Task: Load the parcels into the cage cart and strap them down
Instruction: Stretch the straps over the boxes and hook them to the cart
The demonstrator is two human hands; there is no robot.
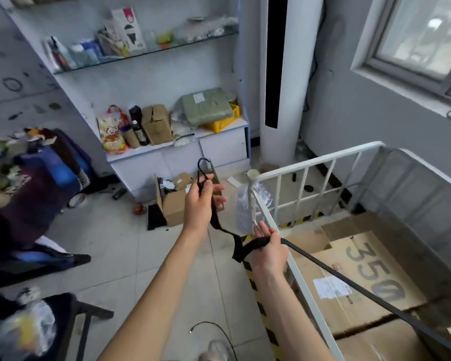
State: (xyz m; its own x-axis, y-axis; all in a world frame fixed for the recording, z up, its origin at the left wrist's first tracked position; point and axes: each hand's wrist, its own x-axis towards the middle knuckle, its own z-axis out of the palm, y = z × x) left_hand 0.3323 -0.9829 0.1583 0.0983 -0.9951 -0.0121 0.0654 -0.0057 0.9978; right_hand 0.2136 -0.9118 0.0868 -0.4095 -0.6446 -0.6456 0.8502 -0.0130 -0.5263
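A black strap [253, 246] is held between both hands, left of the cage cart [320, 159]. Its far end, near the hook [203, 162], is pinched by the left hand [199, 204]. The strap is wrapped across the right hand [270, 254] and gripped there, then stretched rightward over the cardboard boxes [349, 256] stacked in the cart.

The strap [253, 244] is black woven cloth, matt and limp; its hook [203, 159] looks smooth and faintly glossy (metal or plastic, hard to tell). On the right, the cart [320, 159] has smooth white-painted metal rails. The boxes [349, 261] inside are matt brown cardboard, one with a paper label [331, 287]. The floor [130, 243] tiles are pale and shiny.
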